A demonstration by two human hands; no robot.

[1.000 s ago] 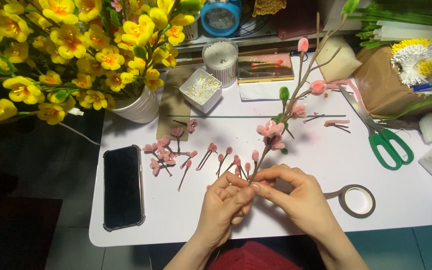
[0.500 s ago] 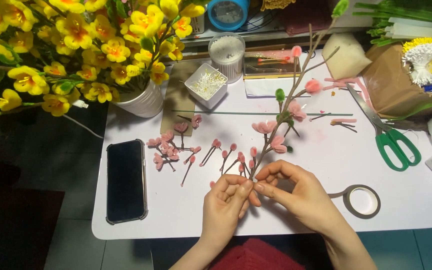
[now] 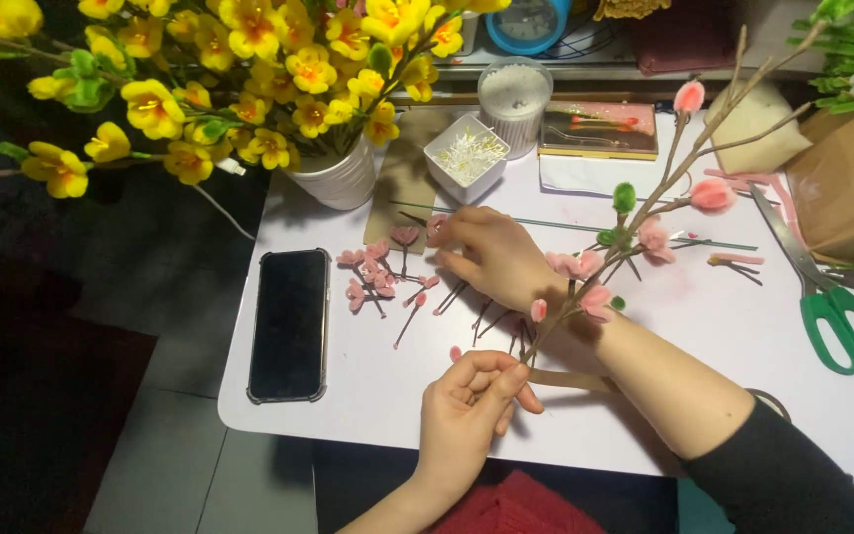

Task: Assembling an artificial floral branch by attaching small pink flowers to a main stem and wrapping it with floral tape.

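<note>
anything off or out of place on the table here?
Nothing damaged or spilled. The smartphone lies near the white table's front-left edge, close to overhanging. The green-handled scissors lie open. The left hand holds the branch base; the right hand reaches the loose pink buds.

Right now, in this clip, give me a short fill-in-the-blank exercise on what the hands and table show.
The left hand pinches the base of a ____ with pink buds.
The right hand reaches to the loose pink ____ on the table.
The scissors have ____ handles.
The phone lies screen ____.

Missing: branch; blossoms; green; up
</note>
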